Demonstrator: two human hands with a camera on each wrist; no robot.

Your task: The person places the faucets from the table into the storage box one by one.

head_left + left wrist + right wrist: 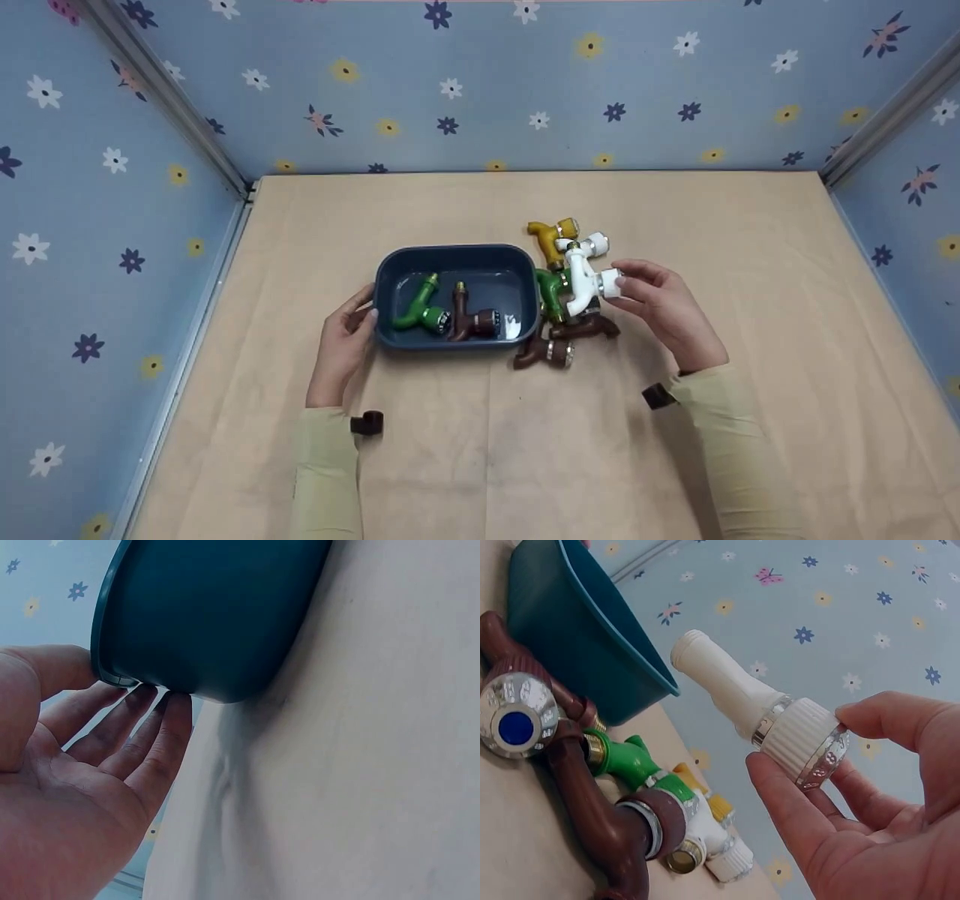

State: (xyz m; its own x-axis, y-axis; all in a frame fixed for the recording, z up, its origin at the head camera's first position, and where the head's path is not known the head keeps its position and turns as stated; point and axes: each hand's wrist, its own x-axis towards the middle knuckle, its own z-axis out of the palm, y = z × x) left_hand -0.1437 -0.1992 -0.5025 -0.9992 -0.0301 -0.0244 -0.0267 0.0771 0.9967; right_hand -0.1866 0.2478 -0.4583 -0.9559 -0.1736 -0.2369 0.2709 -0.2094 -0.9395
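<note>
In the head view, a dark blue plastic bin (pixel 456 343) holds a green tap (pixel 420 307) and a brown tap (pixel 472 319). My left hand (pixel 346 337) touches the bin's left end; in the left wrist view, its fairly straight fingers (pixel 161 754) rest against the outer wall, the thumb beside the rim. My right hand (pixel 667 311) pinches a white tap (pixel 724 682) by its ribbed knob (pixel 802 739), thumb on one side and fingers on the other. This tap is held above the pile at the bin's right.
The pile beside the bin has a yellow tap (pixel 551 238), another white tap (pixel 598 244), a green tap (pixel 553 296) and brown taps (pixel 589 328), partly overlapping. A beige cloth (pixel 450 450) covers the table. Flowered blue panels (pixel 495 82) stand around it.
</note>
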